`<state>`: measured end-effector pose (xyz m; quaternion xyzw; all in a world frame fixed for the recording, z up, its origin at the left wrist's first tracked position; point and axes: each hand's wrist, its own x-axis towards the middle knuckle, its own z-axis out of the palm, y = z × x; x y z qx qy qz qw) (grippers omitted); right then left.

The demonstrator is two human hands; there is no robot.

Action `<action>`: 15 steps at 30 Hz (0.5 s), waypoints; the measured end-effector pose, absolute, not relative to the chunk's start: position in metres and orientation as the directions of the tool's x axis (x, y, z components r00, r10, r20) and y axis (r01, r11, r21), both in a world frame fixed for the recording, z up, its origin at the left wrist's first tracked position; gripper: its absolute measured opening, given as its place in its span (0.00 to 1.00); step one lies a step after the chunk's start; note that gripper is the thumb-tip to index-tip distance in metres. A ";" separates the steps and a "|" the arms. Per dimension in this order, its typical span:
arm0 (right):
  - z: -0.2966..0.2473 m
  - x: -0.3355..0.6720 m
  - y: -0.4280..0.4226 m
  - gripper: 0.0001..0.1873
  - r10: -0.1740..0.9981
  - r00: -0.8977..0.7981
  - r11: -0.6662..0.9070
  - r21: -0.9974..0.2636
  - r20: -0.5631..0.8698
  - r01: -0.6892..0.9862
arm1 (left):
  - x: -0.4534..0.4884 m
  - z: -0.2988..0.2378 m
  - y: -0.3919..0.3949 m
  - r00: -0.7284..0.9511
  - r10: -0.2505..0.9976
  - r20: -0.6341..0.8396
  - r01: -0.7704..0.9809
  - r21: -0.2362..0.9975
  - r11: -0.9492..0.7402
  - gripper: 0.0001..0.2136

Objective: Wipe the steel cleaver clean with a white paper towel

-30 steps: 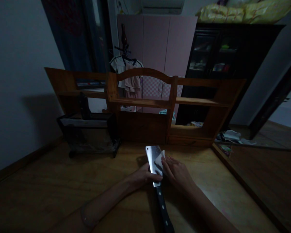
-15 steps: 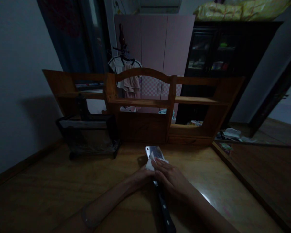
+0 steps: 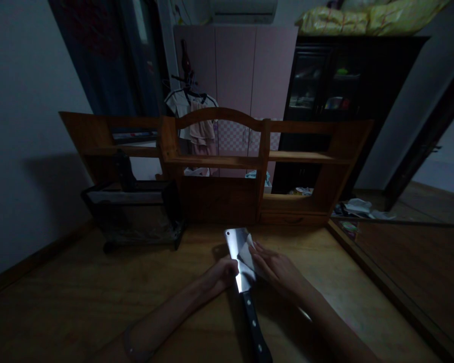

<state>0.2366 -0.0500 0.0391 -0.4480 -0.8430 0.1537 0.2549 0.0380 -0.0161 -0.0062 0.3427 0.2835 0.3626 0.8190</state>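
Observation:
A cleaver (image 3: 240, 280) points away from me, its shiny blade toward the shelf and its black riveted handle toward my body. My left hand (image 3: 224, 275) grips the blade by its left edge, with the thumb on top of the flat. On the blade's right side, my right hand (image 3: 274, 264) presses a white tissue (image 3: 246, 253) against the metal with its fingers. No hand is on the handle.
A wooden desk (image 3: 166, 292) lies under my hands, with a wooden shelf unit (image 3: 223, 161) along its back. At the left stands a black-framed knife holder (image 3: 136, 212) with a dark handle sticking up. A raised edge (image 3: 378, 282) bounds the desk's right side.
My right hand and the tissue have slid to the right across the blade, uncovering more of it. My left thumb now shows on the metal. The view has shifted slightly.

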 end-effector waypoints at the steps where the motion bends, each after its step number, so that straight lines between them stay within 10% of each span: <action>1: 0.040 0.237 -0.050 0.24 0.831 -0.473 0.555 -0.477 0.293 0.681 | 0.038 -0.004 -0.017 0.576 0.789 -0.215 -0.411 0.758 0.506 0.13; 15: 0.055 0.199 -0.076 0.26 0.663 -0.719 0.706 -0.492 0.206 0.510 | 0.032 0.003 -0.010 0.567 0.736 -0.370 -0.505 0.550 0.665 0.31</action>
